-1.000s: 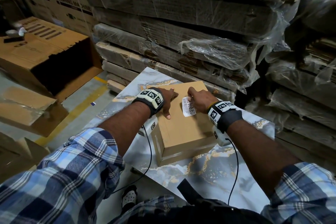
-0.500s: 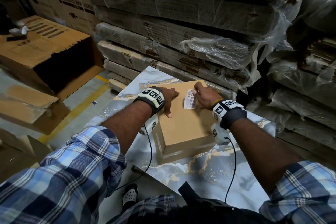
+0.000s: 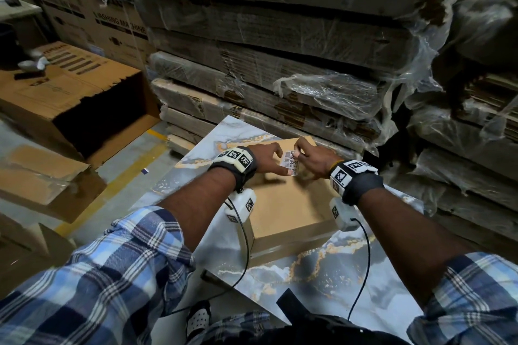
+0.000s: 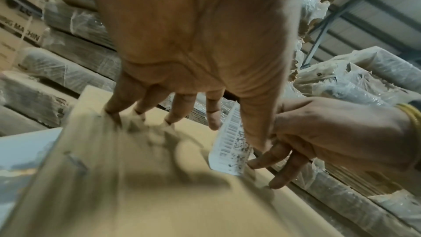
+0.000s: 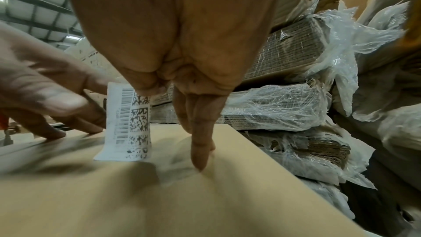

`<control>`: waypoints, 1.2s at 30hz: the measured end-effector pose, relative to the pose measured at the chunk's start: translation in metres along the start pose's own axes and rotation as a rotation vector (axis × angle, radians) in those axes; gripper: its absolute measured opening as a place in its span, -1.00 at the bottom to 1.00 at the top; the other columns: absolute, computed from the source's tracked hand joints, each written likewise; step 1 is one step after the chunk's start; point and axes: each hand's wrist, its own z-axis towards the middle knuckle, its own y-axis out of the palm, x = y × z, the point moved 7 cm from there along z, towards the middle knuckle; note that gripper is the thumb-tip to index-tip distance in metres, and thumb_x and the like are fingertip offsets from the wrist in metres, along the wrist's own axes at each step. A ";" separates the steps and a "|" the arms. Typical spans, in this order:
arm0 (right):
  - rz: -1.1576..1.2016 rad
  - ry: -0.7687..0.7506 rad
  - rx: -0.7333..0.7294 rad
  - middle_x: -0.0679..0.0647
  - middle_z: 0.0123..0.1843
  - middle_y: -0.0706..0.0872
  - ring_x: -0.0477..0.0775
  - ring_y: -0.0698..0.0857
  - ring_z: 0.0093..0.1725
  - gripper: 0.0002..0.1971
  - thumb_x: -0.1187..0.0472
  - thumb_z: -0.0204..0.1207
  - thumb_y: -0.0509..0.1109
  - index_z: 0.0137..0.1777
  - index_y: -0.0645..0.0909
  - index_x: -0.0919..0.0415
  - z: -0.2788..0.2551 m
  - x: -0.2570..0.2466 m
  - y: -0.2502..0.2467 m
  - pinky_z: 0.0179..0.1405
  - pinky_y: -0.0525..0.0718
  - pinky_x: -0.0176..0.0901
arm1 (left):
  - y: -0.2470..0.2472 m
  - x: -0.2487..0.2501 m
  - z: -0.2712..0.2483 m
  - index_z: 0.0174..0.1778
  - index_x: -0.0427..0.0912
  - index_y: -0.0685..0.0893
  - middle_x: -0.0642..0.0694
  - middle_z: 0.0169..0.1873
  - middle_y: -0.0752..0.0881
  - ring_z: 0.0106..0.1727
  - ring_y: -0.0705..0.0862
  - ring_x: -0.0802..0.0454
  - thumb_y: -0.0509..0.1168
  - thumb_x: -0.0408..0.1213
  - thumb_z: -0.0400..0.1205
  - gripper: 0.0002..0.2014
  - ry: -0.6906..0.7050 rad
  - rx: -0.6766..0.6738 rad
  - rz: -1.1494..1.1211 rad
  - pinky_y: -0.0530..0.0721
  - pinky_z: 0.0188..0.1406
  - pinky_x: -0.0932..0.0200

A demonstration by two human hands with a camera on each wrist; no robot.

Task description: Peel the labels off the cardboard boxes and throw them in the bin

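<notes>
- White barcode label (image 5: 127, 123) stands nearly upright off the top of the plain brown cardboard box (image 3: 283, 204), near the box's far edge; only its lower end seems stuck.
- Right hand (image 3: 314, 161) has its grip pinched narrow on the label's upper end, so the label's long axis runs down from the grip to the box.
- Left hand (image 3: 263, 158), fingers spread, presses the box top just beside the label.
- Box rests on the marbled blue-grey counter (image 3: 322, 283).
</notes>
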 end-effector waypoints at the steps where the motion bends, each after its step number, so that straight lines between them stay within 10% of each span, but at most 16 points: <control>1: -0.010 -0.003 -0.001 0.23 0.09 0.64 0.16 0.52 -0.05 -0.83 0.00 0.82 0.05 0.16 0.32 0.08 -0.001 0.000 0.001 -0.13 0.29 -0.09 | -0.002 0.001 0.000 0.31 0.03 0.52 -0.11 0.22 0.69 0.20 0.64 -0.11 0.46 0.21 0.50 -0.45 -0.002 0.030 -0.010 0.53 0.12 0.11; 20: 0.086 0.050 0.030 0.28 0.26 0.73 0.25 0.68 0.01 -0.62 -0.01 0.75 0.12 0.55 0.26 -0.13 0.004 0.006 0.007 0.08 0.50 -0.07 | -0.015 0.003 0.003 -0.05 -0.02 0.49 -0.18 0.12 0.71 0.17 0.65 -0.18 0.35 -0.16 0.65 -0.86 -0.007 0.220 -0.093 0.48 -0.01 0.13; 26: -0.063 0.183 -0.032 0.38 0.53 0.52 0.38 0.61 0.40 -0.30 0.02 0.70 0.18 0.78 -0.04 -0.04 0.004 0.014 0.012 0.39 0.58 0.11 | -0.016 -0.005 0.001 0.04 -0.10 0.59 -0.19 0.15 0.72 0.20 0.67 -0.21 0.34 -0.20 0.66 -0.89 0.033 0.232 -0.183 0.55 0.06 0.12; 29: -0.285 0.120 -0.187 0.32 0.64 0.36 0.38 0.50 0.49 -0.40 -0.20 0.72 0.06 0.67 0.20 0.07 -0.005 0.000 0.040 0.44 0.51 0.17 | -0.021 -0.012 -0.005 0.32 -0.17 0.58 -0.20 0.21 0.72 0.22 0.68 -0.16 0.32 -0.26 0.68 -0.71 0.083 0.257 -0.302 0.56 0.04 0.17; 32: -0.347 0.064 -0.296 0.29 0.78 -0.25 0.37 0.01 0.75 -0.18 -0.31 0.71 0.00 0.78 -0.20 0.14 -0.023 -0.015 0.072 0.66 0.17 0.36 | -0.015 -0.015 -0.011 0.58 -0.07 0.34 -0.20 0.44 0.60 0.42 0.61 -0.12 0.42 -0.31 0.61 -0.37 0.121 0.156 -0.231 0.53 0.20 0.18; 36: -0.272 -0.056 -0.364 0.24 0.75 -0.41 0.28 -0.20 0.76 -0.16 -0.32 0.73 -0.05 0.77 -0.30 0.15 -0.031 -0.028 0.087 0.72 -0.05 0.30 | -0.002 -0.023 -0.007 0.74 0.05 -0.09 -0.24 0.45 0.56 0.33 0.62 -0.26 0.56 -0.33 0.49 0.09 0.113 0.014 -0.022 0.47 0.08 0.18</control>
